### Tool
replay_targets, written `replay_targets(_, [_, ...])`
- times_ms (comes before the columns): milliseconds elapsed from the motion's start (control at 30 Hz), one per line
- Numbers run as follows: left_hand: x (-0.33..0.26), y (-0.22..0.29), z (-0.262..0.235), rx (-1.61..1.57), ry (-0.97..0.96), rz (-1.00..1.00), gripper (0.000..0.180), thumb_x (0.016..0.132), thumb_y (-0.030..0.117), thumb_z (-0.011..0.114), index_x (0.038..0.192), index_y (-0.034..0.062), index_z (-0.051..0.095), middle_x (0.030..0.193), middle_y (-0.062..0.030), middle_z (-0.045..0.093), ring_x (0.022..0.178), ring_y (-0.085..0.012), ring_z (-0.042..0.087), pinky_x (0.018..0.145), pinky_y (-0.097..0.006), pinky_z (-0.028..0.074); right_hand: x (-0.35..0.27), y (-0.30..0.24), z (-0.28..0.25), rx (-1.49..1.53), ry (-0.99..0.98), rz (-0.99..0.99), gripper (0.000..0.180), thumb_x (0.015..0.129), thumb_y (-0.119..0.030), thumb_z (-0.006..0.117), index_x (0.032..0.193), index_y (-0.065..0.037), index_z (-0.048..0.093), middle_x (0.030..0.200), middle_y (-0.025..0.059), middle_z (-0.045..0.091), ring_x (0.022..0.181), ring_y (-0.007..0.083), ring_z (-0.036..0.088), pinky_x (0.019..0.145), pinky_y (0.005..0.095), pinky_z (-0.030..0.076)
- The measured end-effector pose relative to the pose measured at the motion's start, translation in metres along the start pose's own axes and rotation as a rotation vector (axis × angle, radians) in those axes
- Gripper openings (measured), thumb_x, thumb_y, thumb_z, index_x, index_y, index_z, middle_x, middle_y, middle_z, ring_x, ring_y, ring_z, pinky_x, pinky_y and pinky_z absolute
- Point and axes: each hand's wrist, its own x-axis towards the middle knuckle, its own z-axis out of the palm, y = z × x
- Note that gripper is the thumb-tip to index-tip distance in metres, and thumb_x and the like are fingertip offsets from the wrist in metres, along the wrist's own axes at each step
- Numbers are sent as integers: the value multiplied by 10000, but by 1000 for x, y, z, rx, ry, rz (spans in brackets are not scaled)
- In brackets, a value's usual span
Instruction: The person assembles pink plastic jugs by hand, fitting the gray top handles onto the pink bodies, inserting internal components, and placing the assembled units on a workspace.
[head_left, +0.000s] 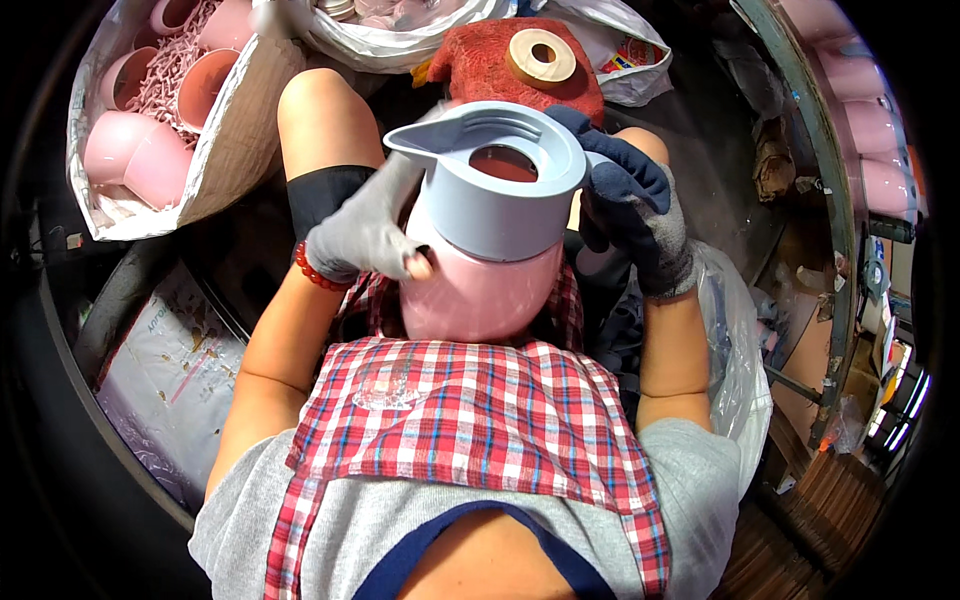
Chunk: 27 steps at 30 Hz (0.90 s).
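Note:
A pink jug (pixel 475 296) with a light blue-grey spouted collar (pixel 497 219) is held upright over my lap. Its round opening faces up, with a reddish-brown inside showing. My right hand (pixel 645 205), in a dark blue and grey glove, is closed around the handle side at the collar. Against the jug's left side, my left hand (pixel 365 230) grips in a thin grey glove, its bare thumb tip on the pink body. The left fingers are partly hidden behind the spout. Beyond the jug, a beige ring (pixel 542 58) rests on a red, cloth-like surface (pixel 468 68).
A white woven sack (pixel 225 150) at the far left holds several pink jug bodies (pixel 140 155) and shredded paper. More pink pieces (pixel 868 128) line a rack (pixel 822 150) on the right. A clear plastic bag (pixel 735 340) hangs by my right arm. Another white sack (pixel 400 45) stands at the back.

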Motion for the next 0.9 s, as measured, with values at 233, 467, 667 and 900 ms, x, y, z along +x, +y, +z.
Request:
replay_targets(233, [16, 24, 12, 72, 167, -71, 1169, 563, 376, 893, 1432, -3, 208, 1326, -95, 464, 1247, -178, 422, 1073, -338, 290, 2, 5, 12, 71, 36, 37, 347, 874, -149, 655, 1187, -15, 585, 1228, 19, 604, 656, 0, 530, 511, 158, 407])
replay_targets(467, [12, 32, 11, 67, 176, -191, 1189, 541, 476, 880, 1412, -14, 236, 1303, -92, 492, 1233, -181, 435, 1069, -343, 293, 2, 29, 25, -3, 108, -158, 345, 931, -225, 582, 1202, -12, 575, 934, -8, 644, 548, 10, 453, 479, 163, 336])
replay_targets(667, [25, 18, 7, 111, 135, -129, 1195, 534, 451, 891, 1410, -19, 228, 1298, -86, 495, 1224, -167, 440, 1064, -340, 298, 8, 13, 5, 38, 51, -31, 353, 923, -212, 584, 1202, 4, 569, 1007, 46, 656, 519, 31, 476, 458, 184, 372])
replay_targets(900, [32, 12, -1, 62, 126, -117, 1176, 550, 420, 892, 1412, -8, 216, 1296, -90, 495, 1225, -179, 437, 1060, -347, 300, 16, 16, -3, 16, -69, -199, 428, 936, -281, 557, 1249, 11, 539, 1160, 88, 603, 1037, 120, 562, 913, 252, 443])
